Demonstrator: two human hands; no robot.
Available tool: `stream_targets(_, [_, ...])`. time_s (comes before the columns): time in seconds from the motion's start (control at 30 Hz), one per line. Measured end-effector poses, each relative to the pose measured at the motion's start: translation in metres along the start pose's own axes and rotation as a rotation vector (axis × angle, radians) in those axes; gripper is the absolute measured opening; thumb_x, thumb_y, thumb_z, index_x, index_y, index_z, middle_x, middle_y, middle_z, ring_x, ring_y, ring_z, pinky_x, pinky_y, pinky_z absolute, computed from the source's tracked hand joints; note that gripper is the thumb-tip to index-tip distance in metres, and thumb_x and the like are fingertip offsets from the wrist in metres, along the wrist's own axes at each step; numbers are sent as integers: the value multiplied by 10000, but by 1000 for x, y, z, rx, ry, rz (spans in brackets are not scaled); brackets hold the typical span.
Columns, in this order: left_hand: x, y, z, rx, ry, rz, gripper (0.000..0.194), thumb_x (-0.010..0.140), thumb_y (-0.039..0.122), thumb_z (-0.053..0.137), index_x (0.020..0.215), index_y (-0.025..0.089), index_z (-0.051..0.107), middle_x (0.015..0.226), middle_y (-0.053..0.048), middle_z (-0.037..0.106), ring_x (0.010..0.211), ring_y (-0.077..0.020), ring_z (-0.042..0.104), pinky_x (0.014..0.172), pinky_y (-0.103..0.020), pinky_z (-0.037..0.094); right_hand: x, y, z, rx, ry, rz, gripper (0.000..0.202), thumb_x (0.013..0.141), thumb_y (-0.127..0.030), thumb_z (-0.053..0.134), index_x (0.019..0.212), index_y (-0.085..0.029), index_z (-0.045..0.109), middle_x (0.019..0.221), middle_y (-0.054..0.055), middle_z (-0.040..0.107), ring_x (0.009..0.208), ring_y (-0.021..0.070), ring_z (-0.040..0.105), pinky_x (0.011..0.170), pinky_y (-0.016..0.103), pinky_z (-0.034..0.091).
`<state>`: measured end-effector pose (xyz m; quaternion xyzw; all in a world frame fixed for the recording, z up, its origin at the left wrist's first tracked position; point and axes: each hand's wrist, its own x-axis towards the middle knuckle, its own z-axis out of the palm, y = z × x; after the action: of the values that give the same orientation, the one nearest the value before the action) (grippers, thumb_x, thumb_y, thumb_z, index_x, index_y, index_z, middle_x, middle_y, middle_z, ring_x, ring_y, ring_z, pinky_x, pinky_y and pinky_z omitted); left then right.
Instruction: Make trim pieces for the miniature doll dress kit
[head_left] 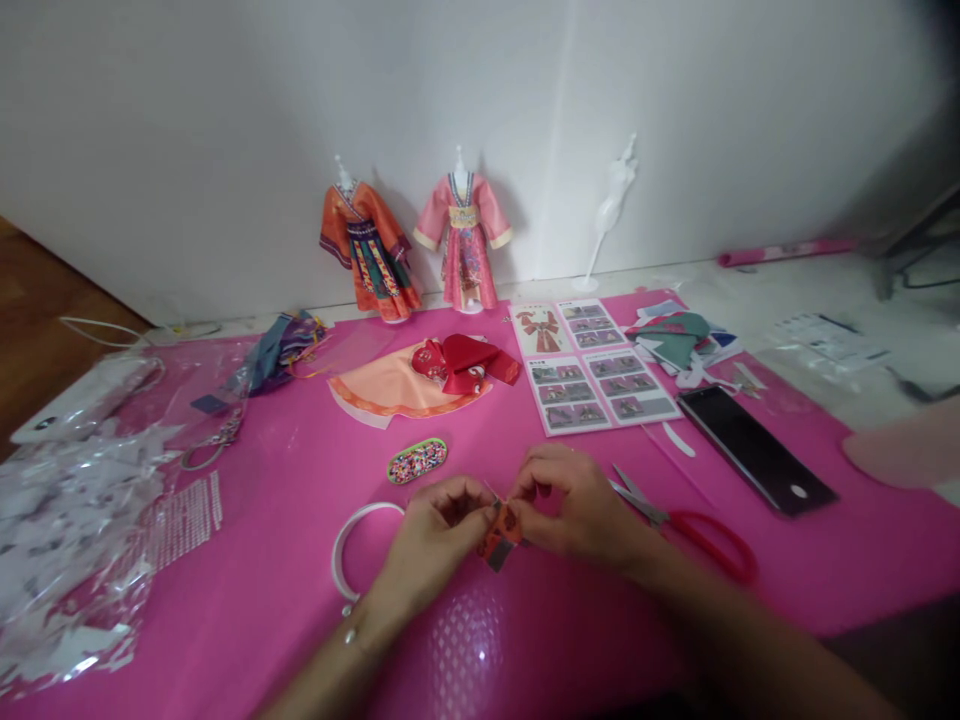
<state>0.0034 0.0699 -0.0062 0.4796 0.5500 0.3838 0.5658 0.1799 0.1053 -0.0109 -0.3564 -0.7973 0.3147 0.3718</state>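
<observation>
Between my two hands is a small piece of orange patterned fabric (501, 538) with a grey patch along its lower edge. My left hand (442, 525) pinches its left side between thumb and fingers. On the other side, my right hand (566, 505) is closed on its upper right edge. A thin thread-like line rises from the fabric between the fingertips; its detail is too small to make out. Left of my left hand lies a white ring of tape (339, 560). Scissors with red handles (709, 540) lie partly behind my right forearm.
An oval tin of colourful beads (417, 461), a peach skirt piece (390, 385) and red fabric pieces (466, 362) lie ahead. Behind stand two dressed mini mannequins and a bare one (616, 195). An instruction sheet (566, 345) and phone (754, 445) are right; plastic bags (67, 540) left.
</observation>
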Motion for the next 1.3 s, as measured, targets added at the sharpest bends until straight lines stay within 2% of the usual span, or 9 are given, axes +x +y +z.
stream_targets(0.23, [1,2,-5,-31,-40,-36,95,643,269,624,653,174,624,600,12,611,570,-124,531,576,-255,414,0,5,-3,170,-44,153,84,698,-112,583,657,-180,610,641,-22,579,614,107,514,586,227,401])
stream_targets(0.43, [3,0,-9,-50,-59,-38,99,642,268,612,653,169,620,620,4,611,602,-137,522,615,-263,387,1,4,-7,286,-74,257,66,704,-137,571,684,-181,617,662,-16,605,632,115,524,601,231,416])
stream_targets(0.57, [1,0,-9,-118,-75,-45,87,644,251,611,665,167,617,609,10,606,595,-131,507,605,-249,381,5,5,-11,387,-94,333,55,691,-196,554,647,-176,579,609,-22,569,599,114,500,584,237,405])
stream_targets(0.7, [-1,-3,-8,-205,-96,-51,71,648,237,606,664,168,611,594,15,599,568,-120,491,582,-239,366,9,12,-10,458,-48,404,106,672,-275,575,634,-177,581,576,-26,540,568,110,472,542,230,378])
stream_targets(0.93, [-1,-6,-8,-205,-100,-73,92,645,251,611,669,161,609,586,10,583,552,-112,478,544,-227,354,10,19,-7,305,-77,401,113,694,-254,555,645,-173,617,598,-15,604,595,127,538,579,238,428])
stream_targets(1.1, [-2,-5,-6,-215,-106,-128,91,644,257,613,667,172,589,527,40,532,453,-79,409,457,-202,299,9,19,-6,140,-102,376,101,720,-191,550,698,-171,647,670,4,675,654,147,603,620,245,453])
stream_targets(1.2, [-2,-6,-5,-235,-124,-175,85,636,248,615,658,173,581,518,48,523,430,-65,395,427,-186,278,8,21,-5,51,-134,392,120,739,-175,541,716,-170,658,681,10,681,650,150,609,602,243,439])
stream_targets(1.3, [-1,-8,-4,-250,-129,-198,84,627,244,615,652,171,581,520,44,533,429,-64,413,420,-178,281,8,23,-4,-135,-166,408,147,741,-155,540,755,-173,685,727,23,697,673,161,610,610,257,411])
